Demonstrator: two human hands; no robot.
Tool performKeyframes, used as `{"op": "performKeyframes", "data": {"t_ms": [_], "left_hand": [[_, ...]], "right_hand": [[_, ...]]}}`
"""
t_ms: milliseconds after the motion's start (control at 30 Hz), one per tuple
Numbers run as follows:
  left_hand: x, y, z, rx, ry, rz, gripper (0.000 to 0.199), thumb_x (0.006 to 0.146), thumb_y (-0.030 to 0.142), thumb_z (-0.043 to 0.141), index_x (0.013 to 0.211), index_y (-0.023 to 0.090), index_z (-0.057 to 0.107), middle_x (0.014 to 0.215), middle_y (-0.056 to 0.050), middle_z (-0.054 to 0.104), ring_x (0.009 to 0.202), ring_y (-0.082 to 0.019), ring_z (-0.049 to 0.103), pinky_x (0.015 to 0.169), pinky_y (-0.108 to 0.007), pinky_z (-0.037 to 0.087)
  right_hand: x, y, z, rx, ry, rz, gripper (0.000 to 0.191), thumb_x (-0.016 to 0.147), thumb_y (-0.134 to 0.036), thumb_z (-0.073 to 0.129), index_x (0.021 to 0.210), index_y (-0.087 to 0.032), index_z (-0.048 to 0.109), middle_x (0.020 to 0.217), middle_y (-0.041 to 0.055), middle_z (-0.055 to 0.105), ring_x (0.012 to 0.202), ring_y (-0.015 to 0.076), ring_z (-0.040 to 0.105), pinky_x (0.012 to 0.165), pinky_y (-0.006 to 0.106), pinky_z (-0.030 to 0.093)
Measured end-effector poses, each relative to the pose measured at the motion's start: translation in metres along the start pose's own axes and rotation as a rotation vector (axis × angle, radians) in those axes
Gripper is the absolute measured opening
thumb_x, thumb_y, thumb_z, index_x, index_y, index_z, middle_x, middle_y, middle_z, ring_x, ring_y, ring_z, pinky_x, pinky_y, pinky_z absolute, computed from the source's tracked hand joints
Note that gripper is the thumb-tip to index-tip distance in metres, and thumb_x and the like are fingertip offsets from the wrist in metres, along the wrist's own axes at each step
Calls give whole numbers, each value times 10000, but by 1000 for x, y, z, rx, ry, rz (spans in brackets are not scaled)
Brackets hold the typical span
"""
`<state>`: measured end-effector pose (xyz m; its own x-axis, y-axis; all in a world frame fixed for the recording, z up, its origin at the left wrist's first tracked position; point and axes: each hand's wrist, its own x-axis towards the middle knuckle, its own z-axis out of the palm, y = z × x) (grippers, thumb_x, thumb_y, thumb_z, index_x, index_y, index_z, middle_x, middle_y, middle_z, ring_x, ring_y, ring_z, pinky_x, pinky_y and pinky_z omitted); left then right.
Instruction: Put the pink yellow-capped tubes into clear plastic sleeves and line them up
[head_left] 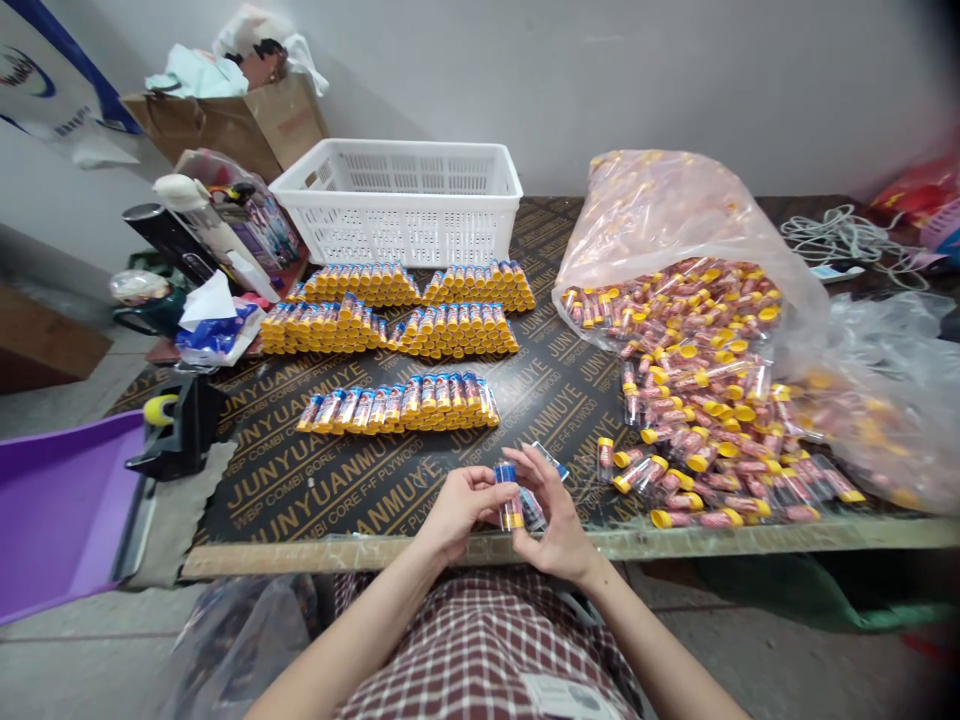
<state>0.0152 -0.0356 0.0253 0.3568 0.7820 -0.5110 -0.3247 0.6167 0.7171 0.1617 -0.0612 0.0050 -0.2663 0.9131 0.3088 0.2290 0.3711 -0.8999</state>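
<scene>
Yellow-capped tubes (511, 505), red-checked shirt (480, 640), white basket (397, 215)

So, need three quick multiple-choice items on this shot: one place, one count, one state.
1. Where is the white plastic basket relative to the laid-out tubes?
A) Behind them B) In front of them C) Under them
2. How many blocks do they form on the plywood board?
A) Three B) Five C) Eight
3. What state is the clear plastic bag in?
A) Tied shut B) Open, tubes spilling out C) Empty

1 A: it sits beyond them.
2 B: four, plus one nearer the front edge.
3 B: tubes spill across the board.
</scene>
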Motion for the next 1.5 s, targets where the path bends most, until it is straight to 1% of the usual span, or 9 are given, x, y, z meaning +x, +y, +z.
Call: {"op": "performKeyframes", "data": {"t_ms": [133,267,400,500,633,733,867,1033,1500], "left_hand": [[6,27,-24,184,178,195,385,510,379,803,717,119,609,605,-32,653,505,-122,581,504,-221,431],[18,79,-72,511,571,537,462,543,426,770,863,143,596,574,9,620,516,-128,567,519,-226,412],[36,116,-109,982,822,548,446,539,493,742,800,148,635,576,-3,600,565,-162,569,556,-252,394],[44,123,-114,1216,833,502,417,602,518,692,797,150,664,604,-38,620,622,-197,584,612,-280,397],[36,105,-94,1216,924,707,387,726,518,586,864,166,669,715,-61,651,689,-203,587,669,-286,399],[28,67,-65,1101,708,743,301,772,463,558,740,182,661,703,-46,648,638,-171,566,636,-264,392],[34,4,-27,1208,254,483,243,699,444,656,682,202,667,678,-38,640,642,-179,563,602,-263,356],[46,-33,-7,1339,255,364,177,686,362,693,687,197,630,721,-24,614,670,-167,548,590,-252,309],[44,-32,-11,1025,235,440,132,664,198,647,578,184,549,602,13,563,582,-125,503,585,-245,354]], "right_hand": [[3,8,-24,-85,49,54,870,709,-233,636,1420,-276,136,1456,105,261,1213,260,450,1037,477,356],[3,29,-58,-275,242,159,772,750,-328,640,1402,-269,231,1396,102,352,1193,267,458,1021,500,356],[1,39,-70,-379,299,174,613,782,-368,610,1337,-269,369,1347,89,411,1156,249,486,971,457,415],[0,40,-75,-500,288,152,480,807,-373,576,1262,-261,468,1336,83,426,1211,254,433,982,453,392],[-2,51,-94,-743,412,166,363,826,-386,529,1136,-204,576,1135,107,559,1081,253,503,918,436,404],[-4,65,-110,-1018,397,294,333,822,-399,511,1036,-176,634,940,111,628,949,283,511,816,444,387],[3,80,-114,-1171,228,389,342,799,-422,519,988,-171,654,858,122,651,889,300,488,776,444,318],[15,82,-112,-1086,214,402,311,793,-379,509,970,-172,660,840,104,670,843,281,521,763,430,329],[9,20,-77,-171,384,412,300,784,-390,586,990,-176,628,863,60,652,728,177,606,658,302,498]]}}
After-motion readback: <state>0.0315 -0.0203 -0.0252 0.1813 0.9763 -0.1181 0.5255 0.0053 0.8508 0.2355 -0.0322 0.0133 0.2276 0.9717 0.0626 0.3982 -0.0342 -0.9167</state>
